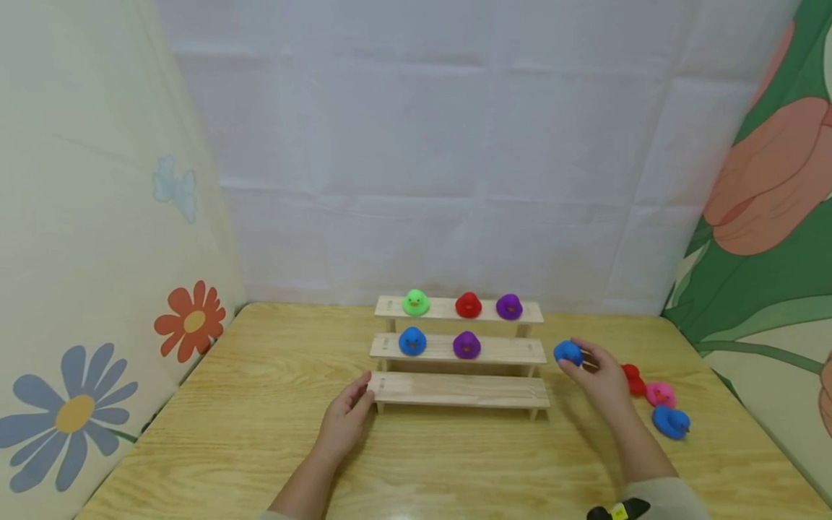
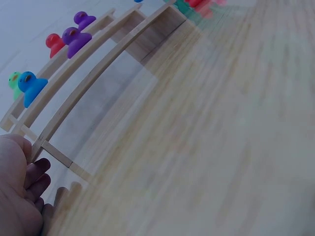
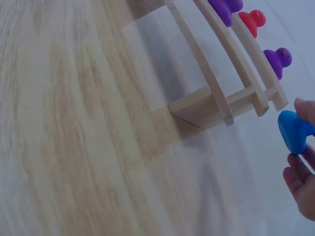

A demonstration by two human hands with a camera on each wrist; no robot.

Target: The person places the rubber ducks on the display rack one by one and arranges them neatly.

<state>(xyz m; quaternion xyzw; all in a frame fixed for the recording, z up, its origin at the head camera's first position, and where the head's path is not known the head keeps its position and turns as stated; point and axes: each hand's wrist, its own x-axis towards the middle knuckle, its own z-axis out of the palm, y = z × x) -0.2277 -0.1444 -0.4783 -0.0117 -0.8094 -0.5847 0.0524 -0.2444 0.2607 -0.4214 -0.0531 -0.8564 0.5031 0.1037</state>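
A three-tier wooden stand (image 1: 458, 390) is on the table, with several rubber ducks on its two upper tiers. On the top tier are a green duck (image 1: 416, 303), a red duck (image 1: 469, 305) and a purple duck (image 1: 510, 308). The middle tier carries a blue duck (image 1: 412, 341) and another purple duck (image 1: 466, 346). My left hand (image 1: 344, 419) holds the left end of the bottom tier between thumb and fingers. Off the stand's right side, my right hand (image 1: 601, 379) pinches a second blue duck (image 3: 294, 132), raised above the table.
To the right of my right hand lie a red duck (image 1: 633, 380), a pink duck (image 1: 661, 394) and a further blue duck (image 1: 671, 422). A white cloth (image 1: 416, 144) hangs behind the wooden table (image 1: 273, 361). Flower-printed panels flank both sides.
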